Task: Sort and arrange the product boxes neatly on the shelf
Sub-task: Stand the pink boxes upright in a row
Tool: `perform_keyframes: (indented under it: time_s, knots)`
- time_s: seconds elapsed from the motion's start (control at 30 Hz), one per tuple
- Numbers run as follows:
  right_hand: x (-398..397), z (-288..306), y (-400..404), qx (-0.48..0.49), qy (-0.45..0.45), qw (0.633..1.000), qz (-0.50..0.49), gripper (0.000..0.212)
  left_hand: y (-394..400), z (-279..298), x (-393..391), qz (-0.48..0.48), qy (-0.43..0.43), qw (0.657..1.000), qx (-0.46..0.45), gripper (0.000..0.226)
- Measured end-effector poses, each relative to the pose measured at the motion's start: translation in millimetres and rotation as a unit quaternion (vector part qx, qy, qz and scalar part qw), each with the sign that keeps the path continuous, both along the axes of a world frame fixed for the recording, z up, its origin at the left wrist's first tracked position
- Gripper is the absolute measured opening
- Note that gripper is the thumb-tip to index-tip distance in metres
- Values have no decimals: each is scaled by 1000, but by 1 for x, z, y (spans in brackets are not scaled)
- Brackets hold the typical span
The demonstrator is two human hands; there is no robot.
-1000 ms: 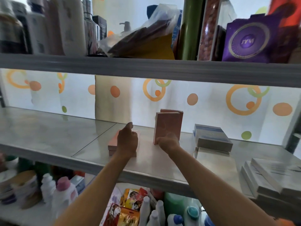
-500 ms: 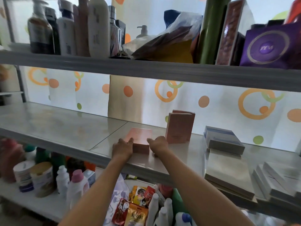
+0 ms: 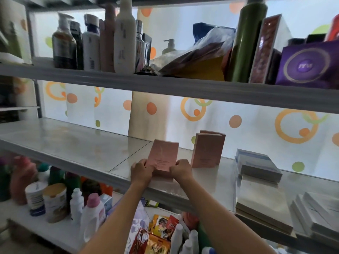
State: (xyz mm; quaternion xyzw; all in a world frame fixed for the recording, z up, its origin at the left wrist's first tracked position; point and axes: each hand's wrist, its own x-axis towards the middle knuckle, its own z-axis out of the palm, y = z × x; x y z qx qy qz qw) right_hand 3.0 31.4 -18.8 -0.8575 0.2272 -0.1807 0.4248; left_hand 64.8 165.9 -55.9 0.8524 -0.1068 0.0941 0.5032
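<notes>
A flat pink box (image 3: 163, 154) is tilted up on its near edge at the front of the middle shelf (image 3: 77, 143). My left hand (image 3: 141, 171) grips its lower left corner and my right hand (image 3: 181, 170) grips its lower right corner. Just to the right, two pink boxes (image 3: 208, 150) stand upright, one behind the other. Farther right, blue-and-grey boxes (image 3: 256, 165) lie stacked flat, with a beige flat box (image 3: 262, 204) in front of them and white flat boxes (image 3: 317, 208) at the far right.
The upper shelf (image 3: 165, 87) carries several bottles (image 3: 110, 39), a plastic bag (image 3: 198, 54), a green bottle (image 3: 247, 39) and a purple box (image 3: 308, 65). Below stand bottles and tubs (image 3: 55, 200) and snack packets (image 3: 157, 237). The middle shelf's left half is bare.
The pink box lay flat under my hands; now both hands have tipped it up onto its near edge. Earlier, my right hand left the upright pink boxes. The camera has tilted upward.
</notes>
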Motion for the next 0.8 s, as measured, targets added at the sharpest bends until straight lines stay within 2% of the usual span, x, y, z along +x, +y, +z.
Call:
perform_keyframes:
  time_s: [0.3, 0.47, 0.53, 0.6, 0.63, 0.7, 0.8]
  knots:
    - [-20, -1, -11, 87, -108, 990, 2, 13, -6, 32, -46, -5, -103, 992, -68, 41]
    - [-49, 25, -40, 26, -164, 986, 10, 12, -42, 46, -64, -12, -124, 990, -73, 18]
    - [-66, 34, -52, 5, -153, 988, 16, 27, -59, 45, -69, -17, -152, 986, -67, 10]
    - [-79, 39, -65, -18, -134, 991, 22, 21, -75, 45, -72, -29, -182, 980, -68, 14]
    - [-87, 41, -70, -21, -129, 991, 31, 13, -84, 44, -72, -35, -200, 978, -47, 16]
    - [-95, 41, -82, -23, -114, 993, 32, 13, -101, 44, -75, -32, -221, 975, 19, 19]
    - [-98, 35, -109, -33, -33, 999, -19, 12, -125, 37, -82, -48, -187, 981, 13, 20]
